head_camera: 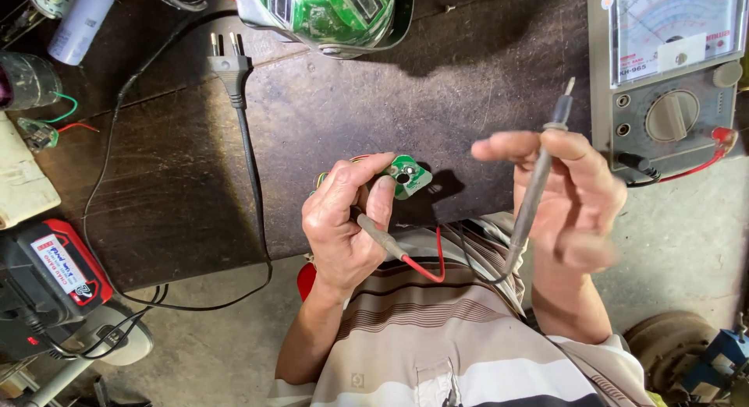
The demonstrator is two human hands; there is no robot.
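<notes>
My left hand (347, 220) pinches a small green circuit board (409, 176) between thumb and fingers, above the front edge of the dark wooden bench (328, 118). The same hand also grips a grey test probe with a red lead (398, 255) against the palm. My right hand (569, 196) holds a second grey test probe (540, 177) with a black lead, its metal tip pointing up and away from the board. Both leads run to an analogue multimeter (669, 72) at the right end of the bench.
A black mains plug (228, 64) and its cable lie on the bench at the left. A green device (328, 13) sits at the far edge. A red and black battery pack (47, 278) is at the lower left, and a white can (80, 23) stands at the top left.
</notes>
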